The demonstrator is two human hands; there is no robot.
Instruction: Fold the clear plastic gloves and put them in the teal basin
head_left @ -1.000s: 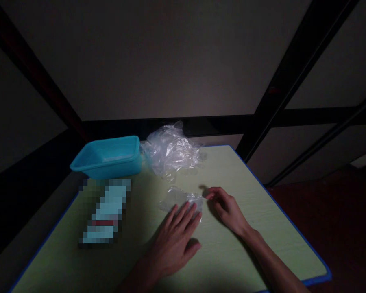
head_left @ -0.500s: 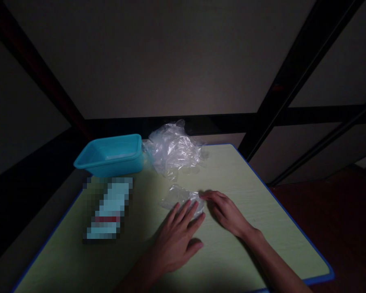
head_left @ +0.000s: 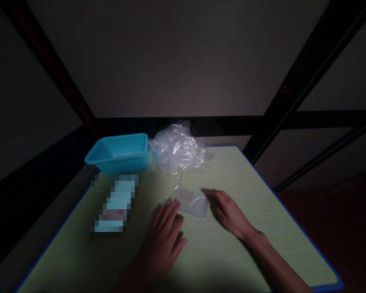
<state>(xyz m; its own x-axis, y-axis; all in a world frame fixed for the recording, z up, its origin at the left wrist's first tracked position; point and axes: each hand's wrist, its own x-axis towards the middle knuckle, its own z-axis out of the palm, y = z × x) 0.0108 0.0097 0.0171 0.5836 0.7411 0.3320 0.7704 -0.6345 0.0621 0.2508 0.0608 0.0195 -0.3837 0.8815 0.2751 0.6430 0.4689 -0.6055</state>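
Note:
A small clear plastic bag (head_left: 192, 202) lies flat on the table, slightly creased. My left hand (head_left: 163, 240) is palm down at the bag's near left side. Its fingers are stretched out and spread, and the fingertips reach the bag's left edge or just beside it. Opposite, my right hand (head_left: 228, 213) rests with its fingers bent forward, close to the bag's upper right corner. Its thumb stands apart from the other fingers. Whether those fingertips touch the corner cannot be made out. Behind the bag sits a crumpled heap of clear plastic bags (head_left: 179, 148).
A blue plastic basin (head_left: 122, 166) stands at the table's far left. In front of it lies a pixelated, pale blue, oblong thing (head_left: 117, 203). The pale table (head_left: 232, 256) has a blue edge, and a panelled wall (head_left: 177, 61) rises behind it.
My left hand has drawn back to the left off the small bag, uncovering it. My right hand stays near the bag's corner. The view has shifted slightly.

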